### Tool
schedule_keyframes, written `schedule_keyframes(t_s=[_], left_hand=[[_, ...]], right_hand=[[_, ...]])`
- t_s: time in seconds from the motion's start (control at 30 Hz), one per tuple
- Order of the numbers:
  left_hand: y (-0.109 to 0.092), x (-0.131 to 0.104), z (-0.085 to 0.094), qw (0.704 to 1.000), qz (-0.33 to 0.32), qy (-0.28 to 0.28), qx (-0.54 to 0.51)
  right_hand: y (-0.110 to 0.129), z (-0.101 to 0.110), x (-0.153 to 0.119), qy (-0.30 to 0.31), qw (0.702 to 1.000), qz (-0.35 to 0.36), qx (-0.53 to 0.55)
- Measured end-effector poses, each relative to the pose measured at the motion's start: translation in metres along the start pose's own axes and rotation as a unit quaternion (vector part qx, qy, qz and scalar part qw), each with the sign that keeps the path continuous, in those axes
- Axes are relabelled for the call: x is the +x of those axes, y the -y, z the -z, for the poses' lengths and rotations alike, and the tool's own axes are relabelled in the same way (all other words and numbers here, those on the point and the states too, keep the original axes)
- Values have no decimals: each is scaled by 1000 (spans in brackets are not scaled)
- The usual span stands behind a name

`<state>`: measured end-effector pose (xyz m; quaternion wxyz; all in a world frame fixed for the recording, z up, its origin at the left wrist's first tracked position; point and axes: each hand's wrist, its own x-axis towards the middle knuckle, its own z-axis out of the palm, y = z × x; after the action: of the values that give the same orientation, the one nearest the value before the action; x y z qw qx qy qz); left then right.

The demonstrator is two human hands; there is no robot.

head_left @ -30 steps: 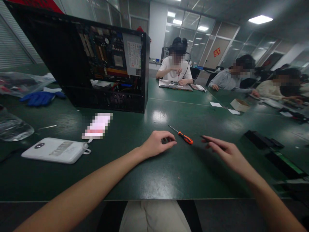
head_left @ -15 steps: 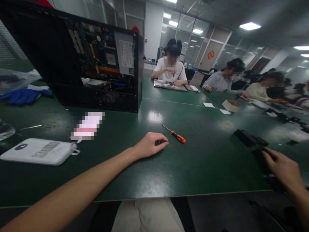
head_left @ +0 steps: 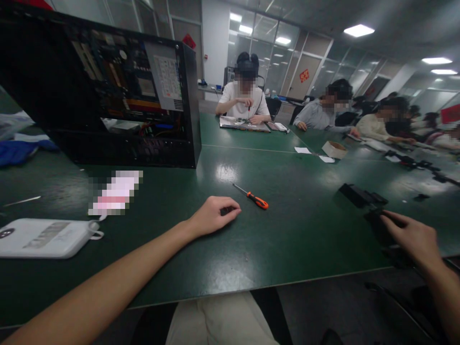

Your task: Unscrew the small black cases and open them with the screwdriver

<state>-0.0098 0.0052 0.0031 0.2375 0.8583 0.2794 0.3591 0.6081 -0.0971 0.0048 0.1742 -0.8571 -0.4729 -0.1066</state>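
My left hand (head_left: 214, 215) rests on the green table (head_left: 273, 249), fingers curled and the thumb and finger tips close together. Whether anything small sits between them I cannot make out. Just beyond it lies a screwdriver (head_left: 257, 200) with an orange and black handle, its metal shaft pointing away to the left. At the right, my right hand (head_left: 413, 235) is closed round a black part (head_left: 377, 223), which is dark and blurred, so its kind does not show. A black block-like piece (head_left: 362, 195) is directly beyond those fingers.
An open black computer case (head_left: 190, 110) stands at back left, boards showing. Near it are a blurred-out pink and white item (head_left: 118, 189), a white power bank (head_left: 46, 237) and blue gloves (head_left: 17, 152). Across the table a person (head_left: 246, 103) works; others sit to the right.
The whole view has shifted slightly, so most things appear further left. My left hand stays beside the screwdriver, and my right hand keeps its hold on the black part.
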Motion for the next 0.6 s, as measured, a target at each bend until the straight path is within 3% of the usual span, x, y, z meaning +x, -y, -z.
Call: schedule_keyframes(t_s=[0.17, 0.33, 0.43, 0.6], left_hand=[[1, 0, 0, 1000, -2, 6, 6], [1, 0, 0, 1000, -4, 10, 3], [0, 0, 0, 1000, -2, 12, 5], [1, 0, 0, 1000, -9, 18, 2]], right_hand=[[5, 2, -6, -3, 1000, 0, 26], [11, 4, -5, 10, 996, -68, 62], [8, 1, -3, 4, 991, -109, 72], [-1, -7, 1, -2, 991, -111, 70]])
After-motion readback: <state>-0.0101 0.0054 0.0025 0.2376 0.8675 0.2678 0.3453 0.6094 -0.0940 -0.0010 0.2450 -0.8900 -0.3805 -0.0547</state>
